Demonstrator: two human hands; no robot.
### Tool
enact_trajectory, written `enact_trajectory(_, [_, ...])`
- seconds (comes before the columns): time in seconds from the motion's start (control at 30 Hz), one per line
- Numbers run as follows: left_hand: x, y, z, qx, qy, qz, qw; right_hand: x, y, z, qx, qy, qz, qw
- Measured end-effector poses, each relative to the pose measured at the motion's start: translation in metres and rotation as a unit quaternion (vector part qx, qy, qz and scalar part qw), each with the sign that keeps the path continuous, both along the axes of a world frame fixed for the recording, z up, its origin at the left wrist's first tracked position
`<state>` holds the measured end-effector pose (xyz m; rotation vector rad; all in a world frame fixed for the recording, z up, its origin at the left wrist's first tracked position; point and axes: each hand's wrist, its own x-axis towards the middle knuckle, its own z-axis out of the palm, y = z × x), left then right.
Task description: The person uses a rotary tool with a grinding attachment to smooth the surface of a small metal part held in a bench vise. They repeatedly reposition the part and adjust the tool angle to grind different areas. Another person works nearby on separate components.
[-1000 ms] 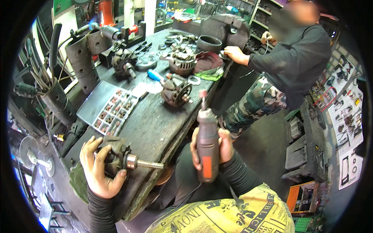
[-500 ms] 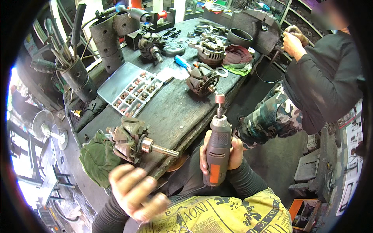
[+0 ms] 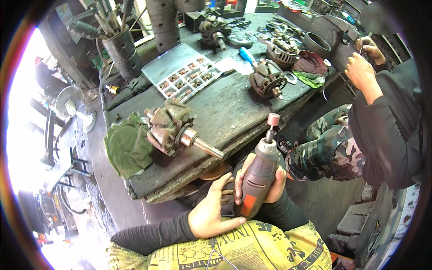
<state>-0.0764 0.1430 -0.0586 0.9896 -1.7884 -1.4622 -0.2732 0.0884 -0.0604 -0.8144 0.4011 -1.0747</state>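
Note:
My right hand (image 3: 276,183) is wrapped round a grey rotary tool (image 3: 259,173), which stands nearly upright with a pinkish cylindrical grinding bit (image 3: 273,119) at its top. Beside the tool's lower end is my left hand (image 3: 211,209), its fingers apart and holding nothing; whether its fingertips touch the tool I cannot make out. Ahead and to the left, an alternator rotor (image 3: 168,128) lies on the bench's near edge, its shaft pointing toward the tool. A green cloth (image 3: 128,146) lies against the rotor's left side.
On the dark workbench (image 3: 216,99) are a compartment box of small parts (image 3: 189,78), a second rotor (image 3: 267,80), a blue-handled screwdriver (image 3: 246,56) and an opened alternator (image 3: 281,50). At right, a co-worker's hands (image 3: 364,67) hold something thin. A fan (image 3: 72,105) stands at left.
My left hand has moved right, from near the rotor to beside the rotary tool. The view has shifted, so the bench things appear farther right. My right hand still grips the tool.

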Motion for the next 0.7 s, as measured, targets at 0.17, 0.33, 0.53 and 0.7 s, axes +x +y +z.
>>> enact_trajectory(0.17, [-0.017,0.000,0.004,0.029,-0.008,-0.021,0.999,0.011,0.006,0.002,0.007,-0.044,-0.046,0.998])
enact_trajectory(0.33, [-0.028,0.006,0.003,-0.029,0.054,0.020,0.998,0.005,0.016,0.019,-0.065,0.042,-0.029,0.997])
enact_trajectory(0.53, [-0.033,0.006,-0.001,-0.025,0.220,0.031,0.975,-0.011,0.034,0.031,-0.189,0.344,-0.071,0.917])
enact_trajectory(0.7, [-0.027,-0.006,0.008,-0.139,0.045,0.015,0.989,-0.013,0.034,0.025,-0.170,0.319,-0.054,0.931])
